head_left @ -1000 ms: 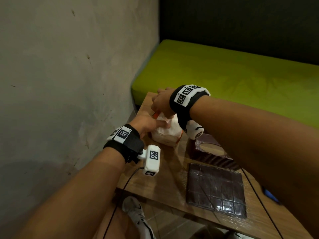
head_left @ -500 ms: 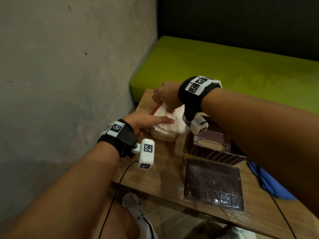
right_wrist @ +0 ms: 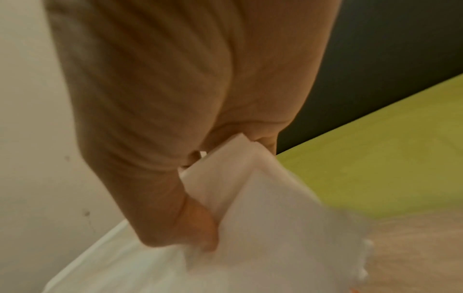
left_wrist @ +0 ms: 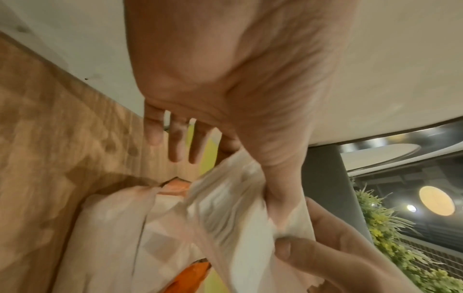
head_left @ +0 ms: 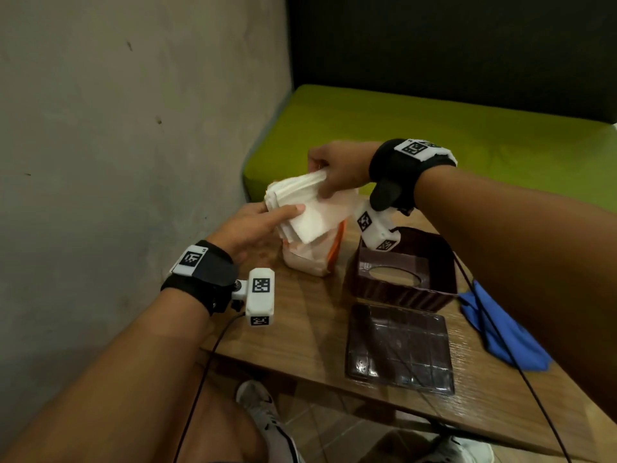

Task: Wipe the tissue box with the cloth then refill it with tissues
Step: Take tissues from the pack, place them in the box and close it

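Observation:
A thick stack of white tissues (head_left: 307,212) is lifted above its clear plastic pack (head_left: 310,262) with orange print. My right hand (head_left: 322,182) pinches the stack's upper end between thumb and fingers (right_wrist: 200,228). My left hand (head_left: 283,212) holds the lower left end, with the thumb on top and the index finger behind; its other fingers (left_wrist: 175,142) hang straight and free. The brown tissue box (head_left: 400,289) stands to the right of the pack, oval slot up. Its flat brown panel (head_left: 397,345) lies in front of it. The blue cloth (head_left: 500,332) lies at the right.
Everything sits on a small wooden table (head_left: 300,329) in a corner, with a grey wall (head_left: 133,162) on the left and a green bench seat (head_left: 434,135) behind. Black cables run across the table from both wrists. My shoes (head_left: 267,419) show below the front edge.
My right hand has pulled the tissue stack up and out of the pack. My left hand has left the pack and taken the stack's lower end. The blue cloth has come into view.

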`<state>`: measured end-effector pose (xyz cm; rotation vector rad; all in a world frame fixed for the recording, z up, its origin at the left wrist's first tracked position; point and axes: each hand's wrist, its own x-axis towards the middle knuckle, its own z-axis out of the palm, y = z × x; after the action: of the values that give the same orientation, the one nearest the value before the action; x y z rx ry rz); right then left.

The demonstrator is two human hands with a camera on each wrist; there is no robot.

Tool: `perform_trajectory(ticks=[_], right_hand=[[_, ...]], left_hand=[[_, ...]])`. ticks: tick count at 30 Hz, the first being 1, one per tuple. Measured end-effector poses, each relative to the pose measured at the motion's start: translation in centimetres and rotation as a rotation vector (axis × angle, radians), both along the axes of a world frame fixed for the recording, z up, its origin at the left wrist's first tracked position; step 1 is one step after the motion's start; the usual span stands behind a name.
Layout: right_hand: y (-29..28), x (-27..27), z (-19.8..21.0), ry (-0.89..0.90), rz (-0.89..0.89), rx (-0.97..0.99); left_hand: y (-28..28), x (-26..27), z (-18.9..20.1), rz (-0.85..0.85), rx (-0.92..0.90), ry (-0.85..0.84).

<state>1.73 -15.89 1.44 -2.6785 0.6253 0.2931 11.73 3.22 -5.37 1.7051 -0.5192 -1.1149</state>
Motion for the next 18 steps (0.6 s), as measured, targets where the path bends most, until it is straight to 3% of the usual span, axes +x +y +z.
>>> perform_trajectory(ticks=[8,18], right_hand=[[1.2,-5.2,3.3,-0.128,-0.173,0.338],[4.6,-14.9,3.7,-0.328,-0.484,0.751]], left_hand=[[0.0,-1.8,5.5,-0.093,-0.151,-0.143],[0.9,-8.8,5.3,-0.073,-0.163,0.249]])
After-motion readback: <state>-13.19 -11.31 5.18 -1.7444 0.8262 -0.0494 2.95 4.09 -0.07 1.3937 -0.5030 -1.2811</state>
